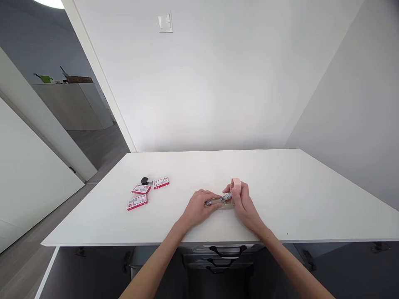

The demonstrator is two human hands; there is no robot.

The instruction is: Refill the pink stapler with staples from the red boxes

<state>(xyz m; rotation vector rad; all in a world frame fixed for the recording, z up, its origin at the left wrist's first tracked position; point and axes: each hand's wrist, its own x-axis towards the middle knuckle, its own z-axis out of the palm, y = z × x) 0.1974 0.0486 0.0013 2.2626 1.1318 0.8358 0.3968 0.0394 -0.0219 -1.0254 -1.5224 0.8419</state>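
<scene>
What looks like a stapler with a pink top lies opened up on the white tabletop. Its metal inner part shows between my hands, above a pale base. My right hand is closed around the pink part, thumb in front. From the left, my left hand grips a pale, narrow part with a dark speckled end. Fingers cover much of the stapler, so exactly how its parts join is hidden.
Left on the tabletop lie three small red-and-white boxes, a near one, a middle one and a right one. A small black-and-metal object touches them. Drawers with black handles sit below the front edge. A wall stands behind.
</scene>
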